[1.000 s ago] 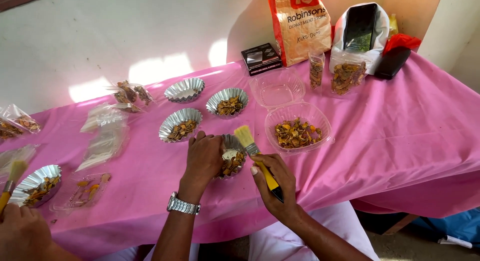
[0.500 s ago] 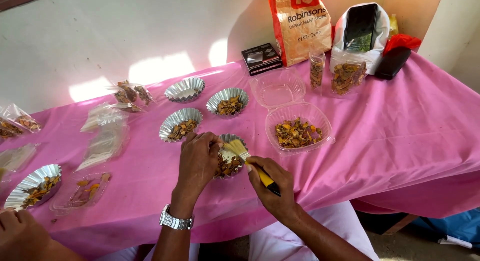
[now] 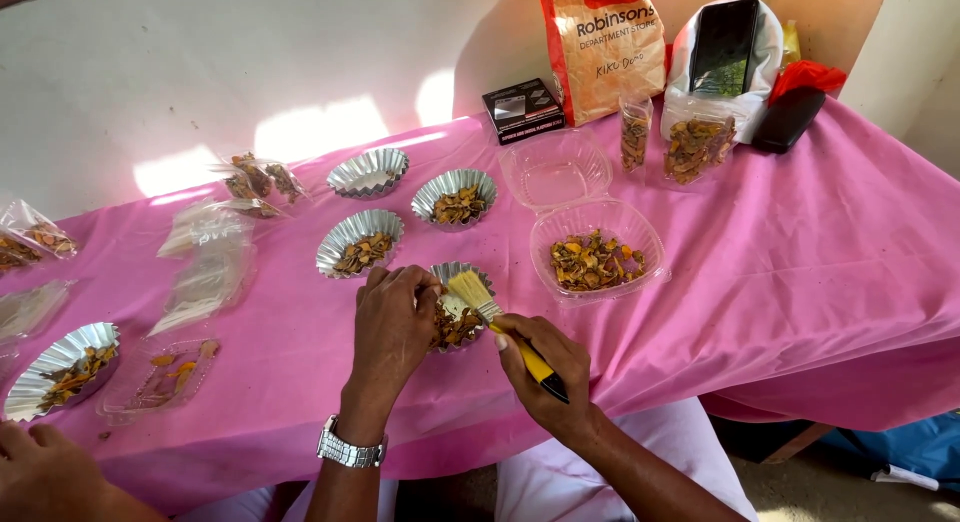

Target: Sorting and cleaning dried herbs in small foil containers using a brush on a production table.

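the right hand (image 3: 545, 367) is shut tight around the yellow handle of a small brush (image 3: 500, 327). the left hand (image 3: 392, 322) pinches the rim of a small foil cup (image 3: 456, 307) with its fingertips. a second ago the brush stood up above the cup — now its pale bristles have dipped down into it, onto the dried orange and brown bits, so the brushing looks under way. the cup sits on the pink tablecloth (image 3: 800, 242), close to the near edge. just beside it is a clear plastic tub (image 3: 600, 257) with more dried bits — three other foil cups sit farther back.
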